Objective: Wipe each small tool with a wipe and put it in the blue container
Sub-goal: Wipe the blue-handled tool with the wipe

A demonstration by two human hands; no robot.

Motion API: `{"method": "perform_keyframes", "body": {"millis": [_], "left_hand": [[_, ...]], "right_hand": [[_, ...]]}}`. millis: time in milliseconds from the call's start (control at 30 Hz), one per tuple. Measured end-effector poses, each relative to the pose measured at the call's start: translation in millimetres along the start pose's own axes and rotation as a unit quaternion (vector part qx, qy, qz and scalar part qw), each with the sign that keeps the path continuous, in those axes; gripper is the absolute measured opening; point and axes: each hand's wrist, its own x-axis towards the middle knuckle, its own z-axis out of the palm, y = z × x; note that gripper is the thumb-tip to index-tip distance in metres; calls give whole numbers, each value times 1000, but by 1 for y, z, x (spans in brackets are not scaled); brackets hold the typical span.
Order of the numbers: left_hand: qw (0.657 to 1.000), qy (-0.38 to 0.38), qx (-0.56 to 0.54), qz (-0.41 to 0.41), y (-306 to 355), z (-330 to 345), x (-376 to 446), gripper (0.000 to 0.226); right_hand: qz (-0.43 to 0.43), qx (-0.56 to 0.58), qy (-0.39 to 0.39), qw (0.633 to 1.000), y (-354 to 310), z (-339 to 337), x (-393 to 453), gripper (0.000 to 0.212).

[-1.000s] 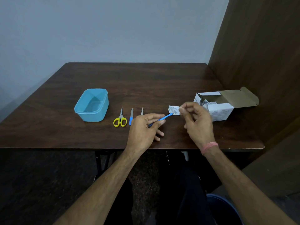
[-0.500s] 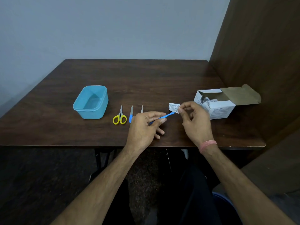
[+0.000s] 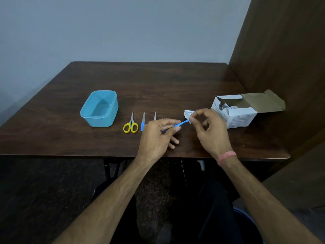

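wipe step ongoing | left hand (image 3: 158, 136) pinches blue tool (image 3: 177, 124); right hand (image 3: 209, 128) pinches wipe (image 3: 188, 114) on its tip, as 0.5 s ago; barely any change | both right of blue container (image 3: 99, 110); container empty; scissors (image 3: 131, 124) beside it, unwiped

No legible text, brand, number or sign is found. The white cardboard box (image 3: 240, 118) carries dark print on its two visible side panels, too small and blurred to read. The white wipe packet (image 3: 188, 113), just left of that box and pinched in the right hand (image 3: 210, 131), shows faint markings that likewise cannot be made out. Nothing else bears visible lettering.
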Motion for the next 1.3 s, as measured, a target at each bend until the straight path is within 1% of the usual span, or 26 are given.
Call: {"method": "perform_keyframes", "body": {"millis": [133, 233, 400, 500, 567, 700, 767, 900, 933, 1033, 1100, 1200, 1300], "left_hand": [[1000, -5, 7, 2, -1, 0, 1, 18], [1000, -5, 13, 2, -2, 0, 2, 19], [1000, -5, 7, 10, -1, 0, 0, 19], [1000, -3, 11, 14, 1, 0, -1, 23], [1000, 0, 15, 20, 1, 0, 0, 25], [999, -2, 25, 22, -2, -1, 1, 17], [999, -5, 25, 21, -2, -1, 1, 17], [999, -1, 21, 25, -2, 0, 1, 19], [999, 1, 20, 26, -3, 0, 2, 19], [999, -4, 25, 34, -5, -1, 2, 16], [999, -6, 25, 34, -6, -1, 2, 16], [999, 0, 23, 25, -5, 0, 2, 16], [999, 2, 30, 19, -4, 0, 2, 16]], "right_hand": [[-6, 13, -32, 999, -5, 0, -1, 5], [-5, 14, -28, 999, -5, 0, 0, 4], [-27, 7, -42, 999, 0, 2, -1, 11], [-29, -15, -27, 999, 2, 3, -1, 12], [-46, -38, -20, 998, 2, 4, -2, 13], [-96, -79, -56, 991, 3, 5, -5, 16], [-109, -100, -45, 988, 3, 6, -5, 16], [-99, -116, 14, 988, 2, 5, -8, 15], [-100, -113, 16, 988, 2, 5, -8, 15], [-122, -101, -9, 987, 2, 5, -8, 16], [-127, -101, -7, 987, 3, 4, -8, 17], [-97, -111, 30, 989, 3, 2, -6, 15], [-78, -122, 41, 989, 4, 2, -5, 12]]}}
